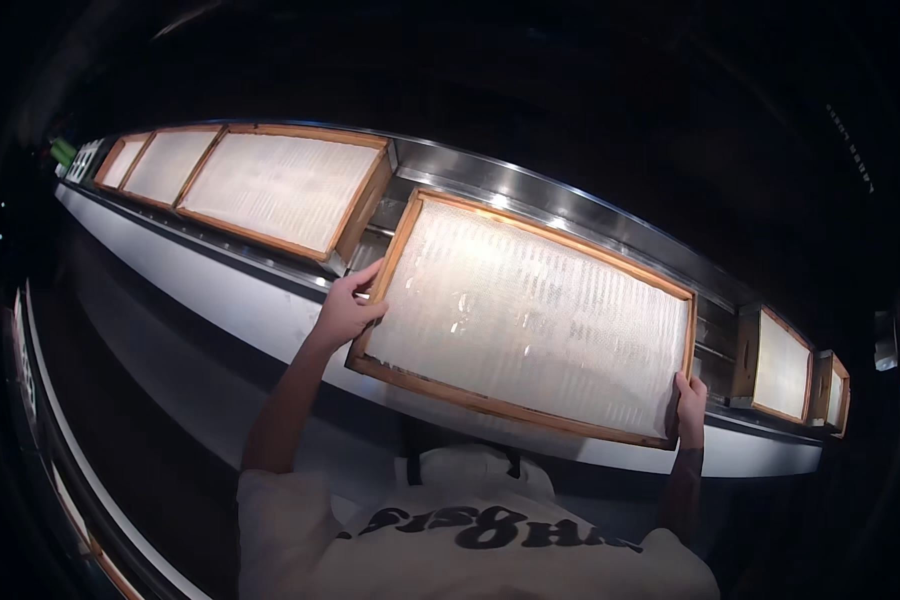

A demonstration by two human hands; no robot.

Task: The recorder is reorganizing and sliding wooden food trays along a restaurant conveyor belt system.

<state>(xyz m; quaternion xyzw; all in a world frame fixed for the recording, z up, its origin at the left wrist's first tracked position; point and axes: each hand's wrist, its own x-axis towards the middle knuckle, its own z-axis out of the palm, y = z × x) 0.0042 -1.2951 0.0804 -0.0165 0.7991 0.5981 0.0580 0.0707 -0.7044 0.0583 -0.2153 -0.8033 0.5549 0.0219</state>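
My two hands hold a wide, shallow tray [560,318] with a wooden frame and a pale mesh surface. It is tilted in front of my chest, and several small glossy marks show on the mesh. My left hand [348,312] grips the left end of the frame, thumb on the near face and fingers toward the edge. At the lower right corner, my right hand [690,405] is closed around the end of the frame, its fingers partly hidden. The tray's underside is out of sight.
A long metal counter [460,170] with a white front [210,285] runs across. Wood-framed mesh boxes stand on it: a large one [280,185] and two smaller ones to the left, two more [782,368] to the right. A green object [63,152] sits at the far left end.
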